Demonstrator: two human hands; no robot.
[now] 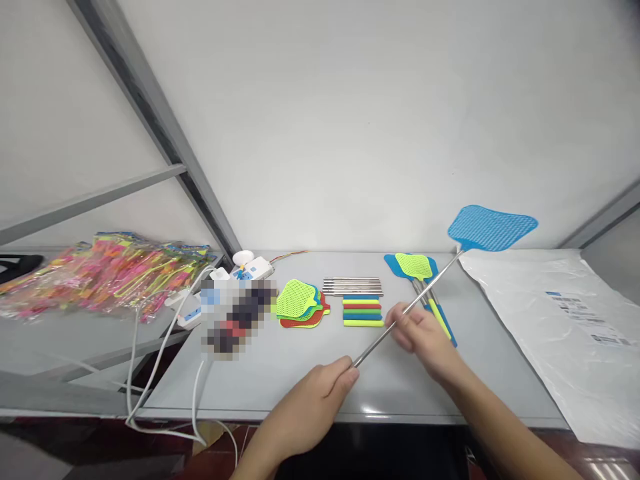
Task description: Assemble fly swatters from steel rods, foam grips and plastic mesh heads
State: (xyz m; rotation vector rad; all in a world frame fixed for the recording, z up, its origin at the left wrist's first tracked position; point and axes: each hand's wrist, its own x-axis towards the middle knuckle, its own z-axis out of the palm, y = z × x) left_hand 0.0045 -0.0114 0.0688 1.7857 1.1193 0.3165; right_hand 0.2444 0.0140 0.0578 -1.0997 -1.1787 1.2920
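Note:
A fly swatter with a blue mesh head [493,228] and a long, thin metal rod slants across the table, head up to the right. My left hand [317,403] is closed round its lower end, so whatever grip is there stays hidden. Farther up the rod, the curled fingers of my right hand [420,333] are closed on the metal; they look slightly blurred. Beyond that hand lie a few swatters with handles, a yellow-green one [415,265] on top. Left of them are several coloured handle tubes [363,313], several metal rods [353,287] and a pile of loose swatter heads [297,300].
A white plastic package [560,333] covers the right end of the table [240,393]. At left, a power strip [190,317] with white cables [133,373] sits near a pixelated patch. Colourful bagged items [115,273] heap up beyond a metal frame post [185,163].

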